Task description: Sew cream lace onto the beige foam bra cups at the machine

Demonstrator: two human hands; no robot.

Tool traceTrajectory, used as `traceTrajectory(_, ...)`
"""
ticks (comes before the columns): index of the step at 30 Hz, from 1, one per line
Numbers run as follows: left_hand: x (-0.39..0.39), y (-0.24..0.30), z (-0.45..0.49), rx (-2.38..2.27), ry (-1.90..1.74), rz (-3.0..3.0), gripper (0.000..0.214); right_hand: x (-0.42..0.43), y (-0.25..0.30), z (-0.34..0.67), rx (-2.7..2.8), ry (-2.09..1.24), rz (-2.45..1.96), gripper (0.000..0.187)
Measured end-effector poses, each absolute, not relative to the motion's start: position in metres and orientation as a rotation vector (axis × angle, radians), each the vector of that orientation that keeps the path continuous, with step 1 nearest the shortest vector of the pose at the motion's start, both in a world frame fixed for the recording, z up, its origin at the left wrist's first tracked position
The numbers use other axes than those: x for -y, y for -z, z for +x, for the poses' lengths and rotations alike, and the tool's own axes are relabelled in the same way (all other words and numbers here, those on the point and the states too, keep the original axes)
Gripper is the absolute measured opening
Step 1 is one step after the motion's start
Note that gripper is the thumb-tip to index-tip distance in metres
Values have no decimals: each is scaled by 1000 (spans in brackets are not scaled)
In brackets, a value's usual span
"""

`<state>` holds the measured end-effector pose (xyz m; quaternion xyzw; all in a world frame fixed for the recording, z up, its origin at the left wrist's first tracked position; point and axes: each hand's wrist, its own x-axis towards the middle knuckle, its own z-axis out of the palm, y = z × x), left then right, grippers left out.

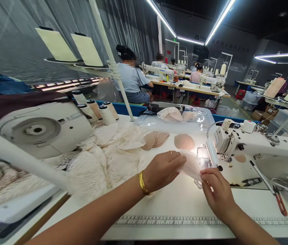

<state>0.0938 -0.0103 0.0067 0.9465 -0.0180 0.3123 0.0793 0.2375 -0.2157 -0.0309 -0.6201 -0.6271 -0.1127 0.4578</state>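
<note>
A piece of pale sheer fabric (192,164) stretches between my two hands, just left of the sewing machine's lit needle area. My left hand (162,170) grips its left edge with bent fingers. At the other edge, my right hand (217,190) pinches the cloth between thumb and fingers. The sewing machine (248,136) stands to the right, its head close beyond my right hand. Behind the fabric lies a beige bra cup (184,142), and a fanned stack of similar cups (155,140) is to its left.
Cream lace pieces (113,158) heap on the left, beside thread cones (107,115) and another white machine (42,129). A plastic bin lid (144,120) holds a lace bra at the back. Red-handled snips (280,202) lie right. Printed ruler marks (159,221) run along the front. Co-workers sit farther off.
</note>
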Motion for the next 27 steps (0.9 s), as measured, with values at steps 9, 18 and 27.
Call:
traceTrajectory(9,32,23,125,513,-487,3043,15,215,54,299,1997,19,-1828,29)
traceTrajectory(18,44,44,165,471,-491,3160,21,231,53,324,2095,252,-1803,35)
traceTrajectory(27,46,50,162,416,-547,3031,18,234,43,320,2063,75,-1682,35)
